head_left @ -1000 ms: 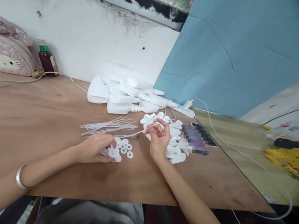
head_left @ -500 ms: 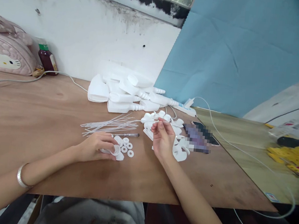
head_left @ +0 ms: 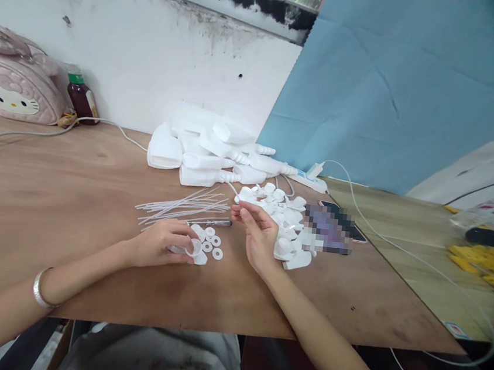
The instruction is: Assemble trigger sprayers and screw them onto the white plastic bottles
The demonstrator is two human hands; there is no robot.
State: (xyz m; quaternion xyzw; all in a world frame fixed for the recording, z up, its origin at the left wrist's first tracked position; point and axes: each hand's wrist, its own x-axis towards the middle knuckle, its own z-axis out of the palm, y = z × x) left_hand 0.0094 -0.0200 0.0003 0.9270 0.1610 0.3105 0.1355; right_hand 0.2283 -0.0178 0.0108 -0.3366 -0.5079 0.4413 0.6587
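Observation:
My left hand [head_left: 164, 241] is curled around a small, translucent white plastic cup-like piece [head_left: 193, 247], its round opening turned to the right. Flat white rings [head_left: 217, 254] lie just beside those fingers. My right hand [head_left: 257, 236] is raised with thumb and fingertips pinched together. A short thin white length [head_left: 232, 190] shows just above the fingertips; whether they hold it I cannot make out. Behind and beside this hand is a heap of small white plastic parts [head_left: 293, 216]. Thin white rods [head_left: 178, 204] lie in a loose bundle beyond my left hand, near a slim pen-like tool [head_left: 220, 223].
Large white bottle-shaped plastic pieces [head_left: 205, 160] are piled against the wall, by a power strip [head_left: 315, 182] with a plugged-in charger. Phones [head_left: 359, 235] lie at the right. A pink bag [head_left: 22, 91] and a dark bottle [head_left: 82, 100] stand at the back left.
My right hand has moved left, off the heap of white parts and closer to my left hand. The left hand keeps its hold on the cup-like piece.

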